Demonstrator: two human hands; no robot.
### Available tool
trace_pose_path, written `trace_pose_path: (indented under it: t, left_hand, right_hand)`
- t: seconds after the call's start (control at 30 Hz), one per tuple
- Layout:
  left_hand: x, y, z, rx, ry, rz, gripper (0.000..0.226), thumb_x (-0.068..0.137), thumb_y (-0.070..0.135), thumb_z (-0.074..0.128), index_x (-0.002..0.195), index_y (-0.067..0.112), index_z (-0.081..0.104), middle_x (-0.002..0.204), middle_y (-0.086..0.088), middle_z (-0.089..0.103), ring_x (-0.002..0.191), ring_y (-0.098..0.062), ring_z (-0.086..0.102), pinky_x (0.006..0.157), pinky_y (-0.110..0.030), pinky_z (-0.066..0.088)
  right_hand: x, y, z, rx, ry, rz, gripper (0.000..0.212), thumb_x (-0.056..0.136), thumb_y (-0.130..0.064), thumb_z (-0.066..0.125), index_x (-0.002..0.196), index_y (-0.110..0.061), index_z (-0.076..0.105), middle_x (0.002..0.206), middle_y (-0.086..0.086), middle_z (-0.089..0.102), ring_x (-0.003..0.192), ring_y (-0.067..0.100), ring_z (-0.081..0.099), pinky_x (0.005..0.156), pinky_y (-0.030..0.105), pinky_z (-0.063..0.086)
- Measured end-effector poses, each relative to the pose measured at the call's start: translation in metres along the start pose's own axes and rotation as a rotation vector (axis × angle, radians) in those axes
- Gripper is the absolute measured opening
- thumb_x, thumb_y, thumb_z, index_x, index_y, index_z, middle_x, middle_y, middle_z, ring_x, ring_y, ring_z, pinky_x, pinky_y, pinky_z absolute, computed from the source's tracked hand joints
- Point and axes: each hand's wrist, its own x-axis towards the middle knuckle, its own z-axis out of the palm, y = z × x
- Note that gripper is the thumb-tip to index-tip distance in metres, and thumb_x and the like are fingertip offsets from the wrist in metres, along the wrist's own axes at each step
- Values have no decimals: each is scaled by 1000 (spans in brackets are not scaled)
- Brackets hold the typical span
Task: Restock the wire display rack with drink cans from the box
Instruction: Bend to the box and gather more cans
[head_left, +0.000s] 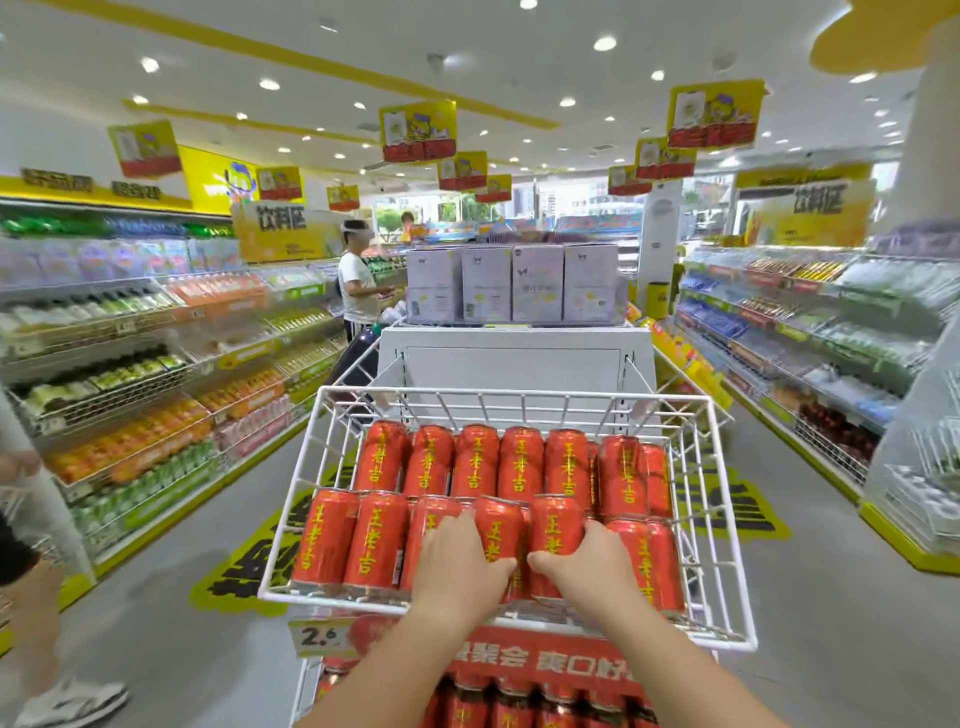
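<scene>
Gripping front-row cans (374, 535) w/ both hands, lower centre of frame. L hand (460, 564) over 3rd can from left: fingers curled over its top, tips hidden behind, thumb splayed right across 4th can's face. R hand (592, 564) over 5th can: fingers bent over top edge, thumb stretched left across lower face. Thumb tips near each other, narrow gap between.

Cans red w/ yellow characters, upright, packed side by side in white wire basket (514, 395), centre frame. Back-row cans (519, 460) directly behind, touching front row. Below basket, at bottom edge: price tag (318, 635) reading 2.6, red banner (545, 662) beside it, lower-tier cans (514, 706) under that, partly hidden by forearms.

Beyond basket, upper centre: pale purple boxes (511, 283) stacked on white unit. Left shelves (130, 364) and right shelves (810, 332) full of drinks, blurred. Person in white shirt (356, 283) standing mid-left by shelves.
</scene>
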Motion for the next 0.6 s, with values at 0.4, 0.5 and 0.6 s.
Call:
trace_pose_path:
  t: [0.4,0.5,0.6]
  left_hand:
    - [-10,7,8,154,40,35,64,100,49,54,145,8,36,136,-10,44,127,-26,51,99,-30,46]
    - [-11,0,11,173,43,70,81,101,54,50,160,11,14,147,-12,34,132,-27,50,99,-30,49]
    - [-13,-7,11,189,12,97,84,101,55,46,162,10,9,156,-14,25,138,-27,45,104,-32,48]
  right_hand:
    - [-7,11,17,-127,18,-46,89,61,-73,69,131,-21,50,120,-2,57,109,20,59,89,37,54]
    - [-9,9,13,-116,-1,-59,58,77,-59,69,119,-24,53,116,-1,51,97,16,59,85,35,54]
    - [-8,11,10,-65,-24,-65,45,80,-50,71,113,-29,49,107,-6,59,89,11,63,82,36,58]
